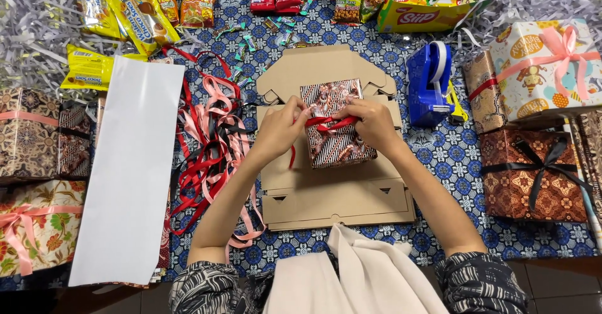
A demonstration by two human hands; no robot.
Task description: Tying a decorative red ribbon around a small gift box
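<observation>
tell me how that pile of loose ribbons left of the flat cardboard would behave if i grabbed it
The ribbon pile is probably floppy: its red, pink and black strands lie in loose curls. Likely light, being thin strips. Since the strands overlap and cross, lifting one would probably drag others along in a tangle.

Gift box [335,126]: glossy patterned wrapping paper. Ribbon [329,123]: smooth red satin. Flattened carton [332,195]: matt brown cardboard. Tape dispenser [429,85]: glossy blue plastic.

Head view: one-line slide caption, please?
Both hands, left hand and right hand, tie red ribbon around batik-wrapped box on flattened cardboard.
</observation>
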